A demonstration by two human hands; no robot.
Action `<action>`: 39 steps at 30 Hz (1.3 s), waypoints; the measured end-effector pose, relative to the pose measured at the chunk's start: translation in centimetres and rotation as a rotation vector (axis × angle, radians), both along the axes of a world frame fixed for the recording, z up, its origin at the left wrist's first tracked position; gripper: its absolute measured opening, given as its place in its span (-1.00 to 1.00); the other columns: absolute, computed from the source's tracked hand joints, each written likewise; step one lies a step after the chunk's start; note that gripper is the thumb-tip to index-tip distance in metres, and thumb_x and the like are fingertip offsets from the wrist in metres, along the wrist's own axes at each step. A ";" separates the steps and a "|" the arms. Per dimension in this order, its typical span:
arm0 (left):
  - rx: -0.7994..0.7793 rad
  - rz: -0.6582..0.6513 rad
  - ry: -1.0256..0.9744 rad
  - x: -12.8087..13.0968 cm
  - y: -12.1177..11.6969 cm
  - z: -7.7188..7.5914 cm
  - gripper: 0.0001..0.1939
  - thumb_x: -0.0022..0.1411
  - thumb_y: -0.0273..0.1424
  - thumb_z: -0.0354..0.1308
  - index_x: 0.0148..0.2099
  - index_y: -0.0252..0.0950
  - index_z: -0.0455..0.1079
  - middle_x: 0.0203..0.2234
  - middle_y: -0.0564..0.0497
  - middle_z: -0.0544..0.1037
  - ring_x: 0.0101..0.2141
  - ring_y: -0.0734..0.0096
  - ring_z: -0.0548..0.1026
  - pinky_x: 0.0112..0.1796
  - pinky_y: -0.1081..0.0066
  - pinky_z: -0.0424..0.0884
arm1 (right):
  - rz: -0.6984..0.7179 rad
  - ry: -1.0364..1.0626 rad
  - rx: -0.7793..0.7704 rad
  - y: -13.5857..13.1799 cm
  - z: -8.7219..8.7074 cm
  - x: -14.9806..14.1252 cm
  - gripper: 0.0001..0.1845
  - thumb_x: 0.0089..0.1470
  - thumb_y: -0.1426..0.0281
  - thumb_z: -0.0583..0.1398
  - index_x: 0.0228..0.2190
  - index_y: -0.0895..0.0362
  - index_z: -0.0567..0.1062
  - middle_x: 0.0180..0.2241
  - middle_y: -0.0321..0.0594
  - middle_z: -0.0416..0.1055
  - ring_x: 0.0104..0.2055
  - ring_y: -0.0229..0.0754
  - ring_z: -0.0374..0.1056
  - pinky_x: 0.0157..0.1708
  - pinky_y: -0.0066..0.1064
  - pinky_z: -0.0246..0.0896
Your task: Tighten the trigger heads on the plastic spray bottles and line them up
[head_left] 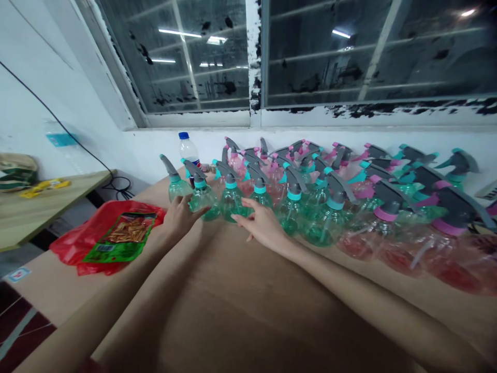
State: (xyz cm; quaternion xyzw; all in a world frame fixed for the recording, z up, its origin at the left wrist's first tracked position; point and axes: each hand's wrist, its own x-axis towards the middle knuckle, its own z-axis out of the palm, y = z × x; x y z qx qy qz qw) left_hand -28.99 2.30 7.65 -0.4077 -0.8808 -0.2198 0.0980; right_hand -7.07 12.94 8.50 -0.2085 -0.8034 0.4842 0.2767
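Head view: both my forearms stretch out over the desk, slanting inward from the lower corners. Green spray bottles stand upright in a row to the right of the red bag, with pink spray bottles farther right of that bag. My left hand is just off the bag's right edge, back of the hand up, thumb stuck out to the right across the front of the row. Its fingers bend away from me, so I can't tell whether they have hold of a bottle. My right hand is farther right of the bag, pointing toward it, thumb and fingers loosely spread in front of the row, with nothing in its grasp.
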 end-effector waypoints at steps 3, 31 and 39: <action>-0.027 0.039 0.070 0.0 0.5 0.4 -0.26 0.10 0.08 0.05 0.13 -0.39 0.22 -0.03 -0.29 0.33 -0.05 -0.18 0.34 -0.13 0.03 0.29 | 0.030 -0.007 -0.002 -0.7 -0.4 0.4 -0.34 -0.04 0.22 0.17 0.09 0.20 0.25 -0.02 0.04 0.37 -0.53 -0.26 0.40 -0.78 -0.47 0.31; -0.100 0.036 0.052 6.3 4.7 0.6 -0.17 0.06 0.21 -0.08 0.17 -0.31 0.15 -0.38 -0.13 0.54 -0.26 -0.05 0.51 -0.33 0.24 0.35 | 0.099 -0.114 0.021 -4.9 0.3 10.2 -0.52 -0.03 0.23 0.23 -0.04 -0.01 0.32 -0.07 -0.21 0.40 -0.20 -0.16 0.39 -0.15 -0.18 0.28; -0.155 0.032 0.032 7.1 3.5 1.0 -0.27 0.09 0.15 -0.06 0.06 -0.34 0.29 -0.41 -0.18 0.55 -0.28 -0.06 0.51 -0.36 0.27 0.33 | 0.100 -0.158 0.015 -4.4 -0.7 12.4 -0.65 -0.04 0.24 0.24 -0.16 -0.02 0.40 -0.18 -0.31 0.46 -0.21 -0.20 0.38 -0.24 -0.29 0.30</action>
